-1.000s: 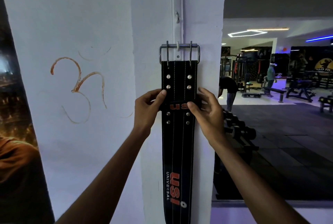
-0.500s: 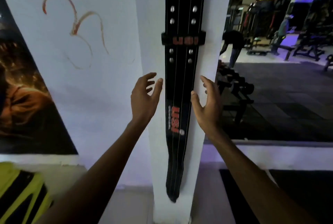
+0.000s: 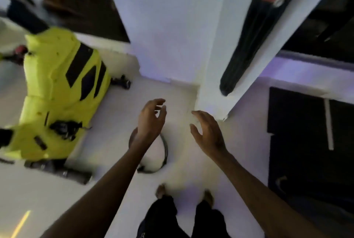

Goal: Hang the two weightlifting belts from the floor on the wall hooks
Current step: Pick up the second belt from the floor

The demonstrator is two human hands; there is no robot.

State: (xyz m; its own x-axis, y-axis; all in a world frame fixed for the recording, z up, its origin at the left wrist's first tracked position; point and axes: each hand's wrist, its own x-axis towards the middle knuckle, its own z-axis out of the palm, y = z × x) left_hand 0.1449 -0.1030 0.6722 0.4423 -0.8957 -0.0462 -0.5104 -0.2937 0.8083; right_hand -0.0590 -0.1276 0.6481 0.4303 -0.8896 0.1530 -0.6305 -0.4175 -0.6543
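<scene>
A second ago both hands were pressed to the sides of a black belt hung by its buckle on a wall hook; now they have let go and dropped, and the view has swung down to the floor. By my reading, that means the first belt is done and the reach for the second is starting.

The hung belt (image 3: 247, 33) lies flat against the white pillar (image 3: 214, 56), up and to the right of the right hand (image 3: 207, 134), its tip ending short of the floor (image 3: 115, 190). The second belt (image 3: 163, 153) is curled in a loop on the floor, directly under the left hand (image 3: 151, 121) and partly hidden by that wrist.

Both hands are empty, fingers spread and loosely curved, well apart from each other and touching nothing.

Count: two belts, one hung and one on the floor; two hands; two bare feet below the hands. A yellow bag (image 3: 59, 92) sits far left of the left hand. No hooks are in view now.
</scene>
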